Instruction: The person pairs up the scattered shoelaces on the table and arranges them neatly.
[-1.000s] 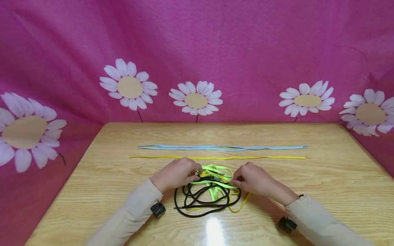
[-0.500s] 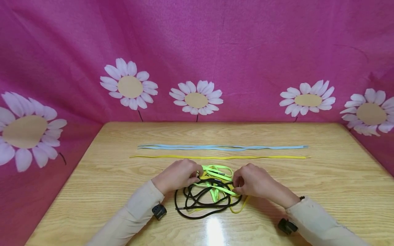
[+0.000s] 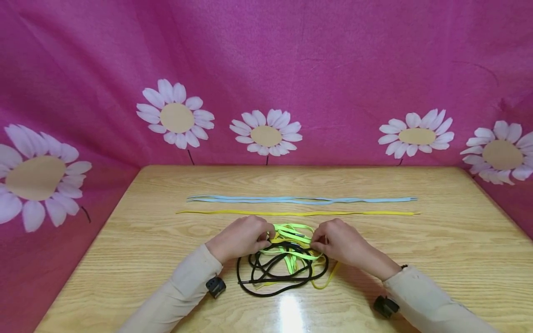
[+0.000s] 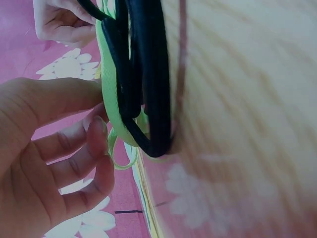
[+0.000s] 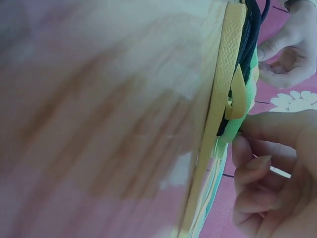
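A loose tangle of flat neon green shoelace (image 3: 290, 267), round black shoelace (image 3: 287, 278) and yellow shoelace (image 3: 319, 286) lies on the table between the hands. At its left edge my left hand (image 3: 240, 238) pinches the neon green shoelace (image 4: 110, 94) between thumb and fingers; in the left wrist view the black loops hang in front. On the opposite side, the thumb and index finger of my right hand (image 3: 347, 245) pinch a neon green strand (image 5: 233, 130). A yellow lace (image 5: 229, 54) runs close to the right wrist camera. Both sets of fingertips are partly hidden by laces.
Beyond the tangle, a straight yellow shoelace (image 3: 300, 213) lies across the wooden table (image 3: 137, 259). Light blue shoelaces (image 3: 266, 200) stretch parallel behind it. A pink cloth (image 3: 333, 69) with printed daisies hangs at the table's back edge.
My right hand shifted slightly right and then back left toward the tangle, with the green strand beside it moving. The left hand has stayed nearly still.
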`<state>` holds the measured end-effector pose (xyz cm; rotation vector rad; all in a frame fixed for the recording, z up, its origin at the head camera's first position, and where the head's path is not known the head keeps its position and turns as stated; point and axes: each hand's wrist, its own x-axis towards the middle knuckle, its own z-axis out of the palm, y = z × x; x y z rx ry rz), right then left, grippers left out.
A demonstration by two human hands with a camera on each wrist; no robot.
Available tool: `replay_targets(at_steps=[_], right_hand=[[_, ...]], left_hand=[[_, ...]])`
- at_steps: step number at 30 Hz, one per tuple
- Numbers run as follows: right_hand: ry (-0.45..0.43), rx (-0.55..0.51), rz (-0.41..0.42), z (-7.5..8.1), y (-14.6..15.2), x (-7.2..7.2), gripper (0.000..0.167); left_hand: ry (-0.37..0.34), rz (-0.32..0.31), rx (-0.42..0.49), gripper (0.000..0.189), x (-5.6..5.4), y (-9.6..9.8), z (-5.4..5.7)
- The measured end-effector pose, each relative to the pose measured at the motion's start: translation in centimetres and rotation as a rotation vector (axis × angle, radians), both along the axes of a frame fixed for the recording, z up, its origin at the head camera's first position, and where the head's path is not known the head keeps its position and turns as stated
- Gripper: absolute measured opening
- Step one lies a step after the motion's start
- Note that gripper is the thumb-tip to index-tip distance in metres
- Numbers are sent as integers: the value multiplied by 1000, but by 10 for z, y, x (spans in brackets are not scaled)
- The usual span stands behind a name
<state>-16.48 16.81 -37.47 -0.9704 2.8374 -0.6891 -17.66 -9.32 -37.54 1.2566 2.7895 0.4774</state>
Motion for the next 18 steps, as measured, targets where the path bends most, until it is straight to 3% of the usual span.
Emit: replay_targets(at_steps=[9, 18], right_hand=[[-79, 49, -48, 0, -3, 1, 24], [-64, 84, -70, 2, -9, 1, 19]], left_hand=[[-8, -4, 11, 8, 0, -1, 2], [-20, -6, 20, 7, 1, -1, 3]])
